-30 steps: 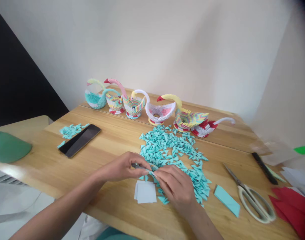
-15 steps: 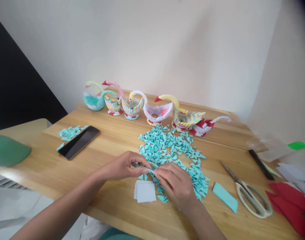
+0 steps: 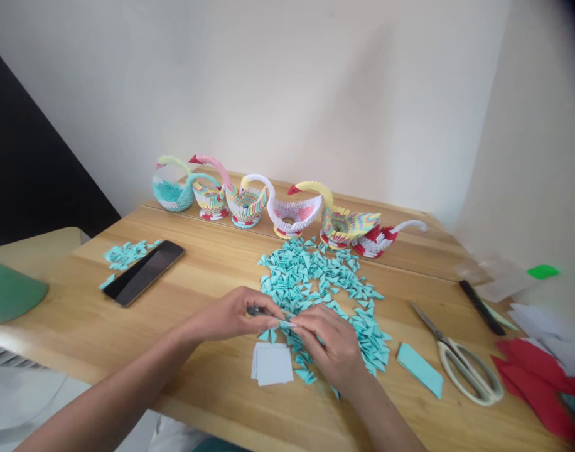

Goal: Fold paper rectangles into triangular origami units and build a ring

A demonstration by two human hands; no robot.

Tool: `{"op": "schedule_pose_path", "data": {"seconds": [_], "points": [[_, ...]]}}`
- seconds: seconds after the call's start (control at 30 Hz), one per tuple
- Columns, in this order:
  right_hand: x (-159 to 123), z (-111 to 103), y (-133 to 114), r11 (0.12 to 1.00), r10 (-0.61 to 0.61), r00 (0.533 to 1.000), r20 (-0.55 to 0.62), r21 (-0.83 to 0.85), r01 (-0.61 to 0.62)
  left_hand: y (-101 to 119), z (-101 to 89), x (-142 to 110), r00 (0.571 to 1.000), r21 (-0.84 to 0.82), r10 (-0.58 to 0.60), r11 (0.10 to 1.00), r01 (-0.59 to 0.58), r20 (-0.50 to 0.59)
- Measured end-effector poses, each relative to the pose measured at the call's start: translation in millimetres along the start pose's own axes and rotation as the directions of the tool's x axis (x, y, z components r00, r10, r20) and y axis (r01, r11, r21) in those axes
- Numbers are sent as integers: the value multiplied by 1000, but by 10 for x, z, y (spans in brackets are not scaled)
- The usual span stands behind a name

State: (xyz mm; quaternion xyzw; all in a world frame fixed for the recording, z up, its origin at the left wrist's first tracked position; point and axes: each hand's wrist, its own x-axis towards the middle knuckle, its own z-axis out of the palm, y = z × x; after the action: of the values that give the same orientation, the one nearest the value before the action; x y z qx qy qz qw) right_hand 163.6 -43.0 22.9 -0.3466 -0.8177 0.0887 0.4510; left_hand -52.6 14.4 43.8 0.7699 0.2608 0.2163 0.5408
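Between the fingertips of both hands is a small pale folded piece of paper (image 3: 287, 324), seen nearly edge-on. My left hand (image 3: 250, 314) pinches its left end, and a small dark object I cannot make out shows inside the curl of those fingers. My right hand (image 3: 332, 342) grips the right end with thumb and fingers. Beneath and behind the hands spreads a large heap of folded turquoise paper triangles (image 3: 306, 270). A short stack of pale square papers (image 3: 274, 365) lies on the table just below my left hand.
Several folded-paper swans (image 3: 294, 213) line the back of the table. A phone (image 3: 145, 273) lies at left beside a smaller group of turquoise triangles (image 3: 127, 254). To the right are a turquoise paper stack (image 3: 420, 369), scissors (image 3: 466, 370), a black cutter-like tool (image 3: 481, 307) and red papers (image 3: 532, 376).
The pale paper, broader and tilted before, now looks like a thin, nearly level strip between the fingertips. Both hands stay almost in place, while the view has shifted slightly.
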Motion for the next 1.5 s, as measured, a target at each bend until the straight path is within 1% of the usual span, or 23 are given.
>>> {"op": "schedule_pose_path", "data": {"seconds": [0.07, 0.17, 0.23, 0.3, 0.37, 0.4, 0.43, 0.5, 0.57, 0.6, 0.67, 0.77, 0.83, 1.03, 1.13, 1.2, 1.27, 1.33, 1.37, 1.4, 1.43, 1.47, 1.5], "points": [[-16, 19, -4, 1000, -12, 1000, 9, -18, 13, 11, -11, 7, 999, -30, -21, 999, 22, 28], [-26, 48, -24, 992, -90, 996, 29, -82, 92, 41, -31, 15, 996, -52, -42, 998, 46, 84], [-1, 45, -52, 987, -118, 992, 38, -110, 121, 56, -50, 6, 995, -49, -41, 998, 46, 93], [57, 10, -97, 995, -52, 998, 40, -81, 55, 59, -78, -21, 997, -44, -29, 998, 32, 67], [135, -44, -160, 991, 135, 990, 50, -16, -134, 47, -113, -68, 1000, -21, 9, 1000, -8, 28], [176, -65, -198, 962, 271, 960, 69, 9, -272, 35, -134, -96, 999, 2, 39, 999, -39, 10], [215, -76, -238, 911, 405, 908, 103, 35, -410, 22, -154, -126, 997, 34, 76, 997, -76, -8], [282, -48, -318, 772, 595, 768, 237, 95, -628, -6, -198, -190, 987, 113, 156, 982, -151, -43], [332, 44, -379, 609, 677, 629, 382, 188, -770, -30, -242, -255, 972, 186, 221, 961, -204, -74], [351, 105, -399, 527, 693, 575, 435, 237, -816, -40, -265, -288, 966, 215, 245, 951, -223, -81], [381, 233, -417, 388, 708, 502, 498, 320, -864, -54, -314, -354, 957, 250, 282, 933, -257, -70], [415, 381, -414, 248, 698, 443, 562, 391, -886, -87, -380, -445, 955, 250, 294, 927, -279, -25], [426, 442, -414, 178, 681, 416, 602, 416, -892, -125, -410, -488, 957, 232, 290, 932, -280, -9], [405, 555, -452, 15, 650, 390, 653, 502, -865, -239, -422, -513, 941, 193, 335, 927, -321, -43], [399, 603, -453, -25, 663, 382, 643, 529, -848, -266, -406, -504, 919, 176, 393, 908, -381, -41], [398, 640, -455, -17, 684, 373, 626, 525, -851, -298, -397, -509, 910, 194, 412, 897, -397, -40], [381, 683, -482, 35, 726, 376, 576, 515, -857, -352, -393, -521, 916, 248, 398, 894, -373, -56], [321, 728, -552, 158, 796, 406, 449, 494, -855, -420, -397, -531, 927, 313, 364, 893, -322, -85], [268, 746, -600, 255, 836, 437, 333, 470, -845, -454, -402, -532, 930, 341, 353, 890, -301, -101], [196, 755, -651, 378, 855, 481, 195, 403, -834, -486, -406, -529, 929, 368, 352, 884, -288, -119], [107, 750, -699, 508, 838, 543, 60, 280, -815, -515, -410, -524, 925, 391, 351, 879, -274, -141], [5, 725, -734, 630, 775, 631, -34, 119, -768, -542, -412, -516, 921, 412, 355, 872, -265, -160], [-104, 677, -750, 729, 680, 731, -62, -46, -683, -568, -411, -507, 916, 432, 362, 864, -258, -176]]}}
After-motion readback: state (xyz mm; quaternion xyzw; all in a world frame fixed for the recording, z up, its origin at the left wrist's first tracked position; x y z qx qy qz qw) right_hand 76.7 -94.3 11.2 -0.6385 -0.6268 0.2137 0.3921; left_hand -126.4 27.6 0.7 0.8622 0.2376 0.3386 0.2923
